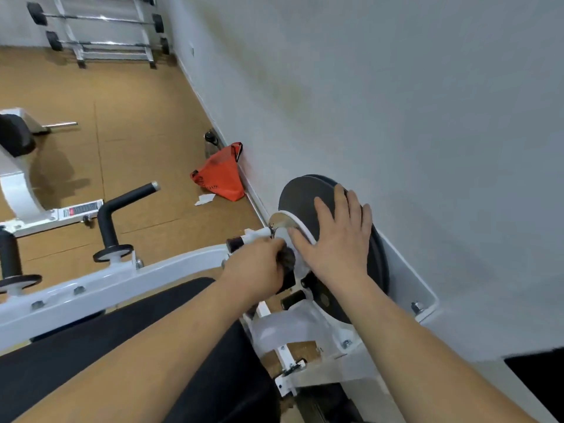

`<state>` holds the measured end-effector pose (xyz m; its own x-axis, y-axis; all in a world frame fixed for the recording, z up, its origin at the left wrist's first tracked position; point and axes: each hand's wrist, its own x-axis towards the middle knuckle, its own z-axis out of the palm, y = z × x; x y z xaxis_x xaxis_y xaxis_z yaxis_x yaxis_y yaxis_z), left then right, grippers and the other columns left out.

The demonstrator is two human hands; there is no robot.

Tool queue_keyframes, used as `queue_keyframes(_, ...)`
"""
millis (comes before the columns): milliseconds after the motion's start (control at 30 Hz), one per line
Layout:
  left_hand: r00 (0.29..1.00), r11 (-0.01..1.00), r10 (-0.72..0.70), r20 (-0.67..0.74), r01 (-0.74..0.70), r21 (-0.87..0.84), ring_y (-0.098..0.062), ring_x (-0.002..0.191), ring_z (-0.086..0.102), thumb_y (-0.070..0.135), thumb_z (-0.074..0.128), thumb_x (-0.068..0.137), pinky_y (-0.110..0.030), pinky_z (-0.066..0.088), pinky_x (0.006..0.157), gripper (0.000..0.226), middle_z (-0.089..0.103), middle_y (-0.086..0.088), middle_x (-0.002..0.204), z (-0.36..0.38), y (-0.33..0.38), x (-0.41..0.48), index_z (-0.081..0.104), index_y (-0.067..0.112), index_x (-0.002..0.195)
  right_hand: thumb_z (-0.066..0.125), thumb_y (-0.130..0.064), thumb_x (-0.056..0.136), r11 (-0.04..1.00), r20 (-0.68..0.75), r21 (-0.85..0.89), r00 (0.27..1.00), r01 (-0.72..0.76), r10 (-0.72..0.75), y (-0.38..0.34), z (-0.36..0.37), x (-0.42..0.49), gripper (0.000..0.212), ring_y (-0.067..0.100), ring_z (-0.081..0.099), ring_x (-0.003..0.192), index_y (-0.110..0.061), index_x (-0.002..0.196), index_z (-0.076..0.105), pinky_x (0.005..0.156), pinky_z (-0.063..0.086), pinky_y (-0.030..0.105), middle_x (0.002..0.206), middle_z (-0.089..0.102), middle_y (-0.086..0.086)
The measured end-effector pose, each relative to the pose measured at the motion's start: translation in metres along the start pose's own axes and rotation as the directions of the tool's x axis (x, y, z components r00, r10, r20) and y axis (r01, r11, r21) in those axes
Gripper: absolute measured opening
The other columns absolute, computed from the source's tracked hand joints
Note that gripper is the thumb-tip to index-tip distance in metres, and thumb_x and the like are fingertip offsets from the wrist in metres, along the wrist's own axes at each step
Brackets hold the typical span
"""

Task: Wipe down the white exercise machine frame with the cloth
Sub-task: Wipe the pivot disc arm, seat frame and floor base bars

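The white exercise machine frame (100, 285) runs from the lower left up to a hub by the wall. My left hand (254, 268) grips a dark cloth (287, 259) and holds it against the white hub plate (282, 235); most of the cloth is hidden in my fist. My right hand (337, 236) lies flat with straight fingers on the black weight plate (300, 193) mounted on the hub. A black padded seat (122, 340) lies under my forearms.
The grey wall stands right behind the weight plate. An orange bag (221, 175), a bottle (211, 143) and a scrap of paper (205, 199) lie on the brown floor by the wall. Black handles (122, 206) rise from the frame. A barbell rack (103, 29) stands far back.
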<state>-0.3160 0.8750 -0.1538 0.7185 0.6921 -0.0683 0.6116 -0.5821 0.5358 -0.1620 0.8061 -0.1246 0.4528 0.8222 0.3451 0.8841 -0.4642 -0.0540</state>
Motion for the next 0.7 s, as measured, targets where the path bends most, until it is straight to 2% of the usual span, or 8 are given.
queue_keyframes(100,0.973,0.969,0.072,0.221,-0.121,0.218,-0.027,0.103,0.063,0.046,0.031,0.104,-0.039,0.051,0.083,0.035,0.064,-0.002,0.123,0.012,0.0,0.014,0.054,0.026,0.124,0.041,-0.067,0.098,0.987,-0.071,-0.158,0.996,0.033,-0.045,0.007,0.011,-0.002,0.078,0.036,0.027,0.152,-0.01,0.151,0.05,0.125,0.02,0.055,0.167,0.029,0.016)
queue_keyframes(200,0.912,0.847,0.169,0.375,-0.329,0.417,-0.024,0.113,0.06,0.033,0.029,0.112,-0.033,0.042,0.082,0.038,0.061,-0.003,0.134,-0.008,0.004,0.032,0.052,0.023,0.14,0.035,-0.069,0.099,0.971,-0.084,-0.233,0.993,0.056,-0.078,0.013,0.011,-0.002,0.083,0.035,0.03,0.152,-0.007,0.153,0.045,0.125,0.021,0.053,0.166,0.031,0.014)
queue_keyframes(267,0.904,0.767,0.153,0.398,-0.363,0.529,-0.026,0.106,0.062,0.029,0.034,0.111,-0.035,0.041,0.077,0.036,0.064,-0.002,0.126,-0.017,0.0,0.041,0.054,0.023,0.14,0.04,-0.073,0.096,0.975,-0.103,-0.216,0.991,0.061,-0.085,0.018,0.008,0.0,0.089,0.031,0.034,0.151,-0.008,0.157,0.04,0.123,0.027,0.05,0.165,0.035,0.012)
queue_keyframes(367,0.929,0.848,0.203,0.311,-0.325,0.419,-0.021,0.086,0.061,0.04,0.038,0.107,-0.036,0.052,0.072,0.031,0.068,0.002,0.101,-0.018,-0.009,0.042,0.063,0.031,0.123,0.054,-0.077,0.089,0.989,-0.17,-0.143,0.984,0.033,-0.058,0.028,0.005,-0.002,0.101,0.025,0.038,0.15,-0.006,0.159,0.034,0.117,0.037,0.046,0.165,0.037,0.011)
queue_keyframes(433,0.912,0.904,0.236,0.334,-0.333,0.269,-0.017,0.091,0.064,0.049,0.037,0.106,-0.034,0.053,0.078,0.036,0.071,0.006,0.103,-0.018,-0.025,0.033,0.053,0.046,0.137,0.054,-0.075,0.091,0.988,-0.201,-0.151,0.978,0.035,-0.065,0.03,0.009,-0.007,0.1,0.025,0.035,0.153,-0.004,0.159,0.035,0.12,0.035,0.049,0.166,0.035,0.012)
queue_keyframes(500,0.914,0.927,0.175,0.367,-0.278,0.252,-0.015,0.096,0.066,0.056,0.033,0.105,-0.033,0.053,0.08,0.042,0.072,0.009,0.108,-0.019,-0.04,0.034,0.038,0.058,0.147,0.053,-0.072,0.092,0.981,-0.228,-0.191,0.97,0.036,-0.08,0.03,0.014,-0.008,0.096,0.027,0.035,0.153,-0.003,0.157,0.038,0.122,0.032,0.051,0.165,0.037,0.012)
queue_keyframes(600,0.943,0.899,0.065,0.325,-0.197,0.391,-0.021,0.099,0.065,0.048,0.032,0.107,-0.033,0.051,0.074,0.039,0.07,0.005,0.112,-0.015,-0.037,0.058,0.048,0.05,0.142,0.052,-0.07,0.093,0.976,-0.234,-0.213,0.967,0.054,-0.104,0.029,0.015,-0.004,0.093,0.029,0.039,0.151,-0.002,0.155,0.042,0.123,0.03,0.052,0.161,0.043,0.013)
queue_keyframes(700,0.955,0.931,0.13,0.268,-0.211,0.299,-0.021,0.095,0.066,0.039,0.04,0.104,-0.037,0.056,0.077,0.031,0.07,0.007,0.108,-0.006,-0.013,0.047,0.058,0.04,0.13,0.051,-0.069,0.093,0.976,-0.26,-0.213,0.96,0.051,-0.107,0.03,0.017,-0.004,0.091,0.03,0.041,0.149,-0.002,0.153,0.045,0.122,0.031,0.054,0.158,0.046,0.015)
